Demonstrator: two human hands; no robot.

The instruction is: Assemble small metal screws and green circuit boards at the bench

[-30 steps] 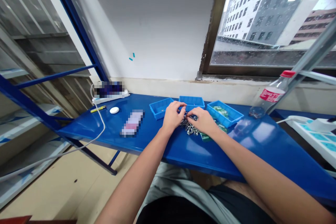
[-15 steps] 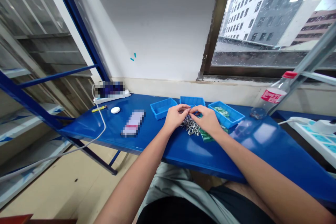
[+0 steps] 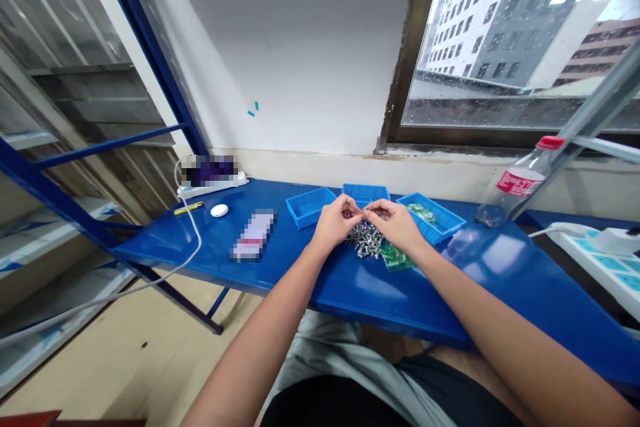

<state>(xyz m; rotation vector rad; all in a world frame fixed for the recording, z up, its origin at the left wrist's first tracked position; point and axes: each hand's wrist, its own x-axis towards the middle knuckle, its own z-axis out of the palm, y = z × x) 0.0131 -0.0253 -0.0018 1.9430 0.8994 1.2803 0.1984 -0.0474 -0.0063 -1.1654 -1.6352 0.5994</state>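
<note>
My left hand (image 3: 338, 221) and my right hand (image 3: 391, 221) meet fingertip to fingertip above a heap of small silvery metal parts (image 3: 367, 244). Both are closed in a pinch; whatever lies between the fingers is too small to make out. Green circuit boards (image 3: 397, 259) lie on the blue table (image 3: 350, 287) just right of the heap, partly under my right wrist. Behind the hands stand a left blue tray (image 3: 306, 209), a middle blue tray (image 3: 365, 191) whose front is hidden by my fingers, and a right blue tray (image 3: 447, 223) holding green boards.
A clear bottle with a red cap (image 3: 520, 180) stands at the right, near a power strip (image 3: 607, 260). On the left lie a blurred phone-like object (image 3: 254, 235), a white oval object (image 3: 219, 211) and a yellow tool (image 3: 189, 208), with a white cable (image 3: 197, 233) hanging over the edge.
My fingers have shifted slightly. My right hand sits a little farther right and shows more of the green boards, while both hands stay pinched together over the metal parts.
</note>
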